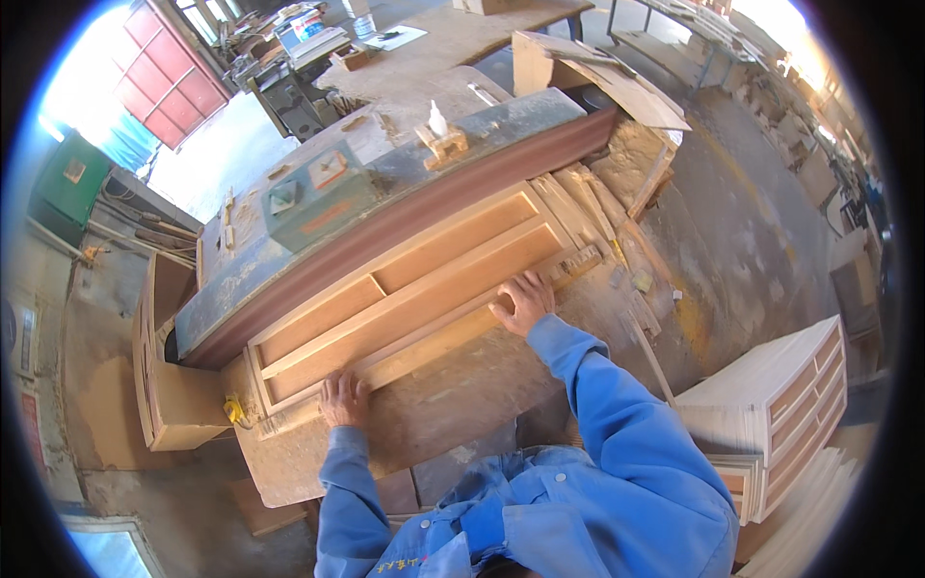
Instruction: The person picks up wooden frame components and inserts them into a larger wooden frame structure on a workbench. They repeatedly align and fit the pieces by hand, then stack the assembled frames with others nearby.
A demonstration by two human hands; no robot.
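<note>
A long wooden frame (414,306) with recessed panels and inner rails lies on the worktable (443,405), its far side along the reddish-brown belt of a long sanding machine (405,238). My left hand (345,397) grips the frame's near rail close to its left end, fingers curled over the top. Further right, my right hand (525,301) is closed over the same near rail, thumb toward me. The undersides of both hands are hidden. Just beyond the right hand, a small worn wood block (580,258) sits at the frame's right end.
A white glue bottle (437,119) stands on the machine's top. A yellow tape measure (234,409) lies by the table's left corner. Wood offcuts (597,207) and sawdust gather at the right. Pale slatted wooden frames (771,405) are stacked at lower right, and a wooden box (159,385) stands left.
</note>
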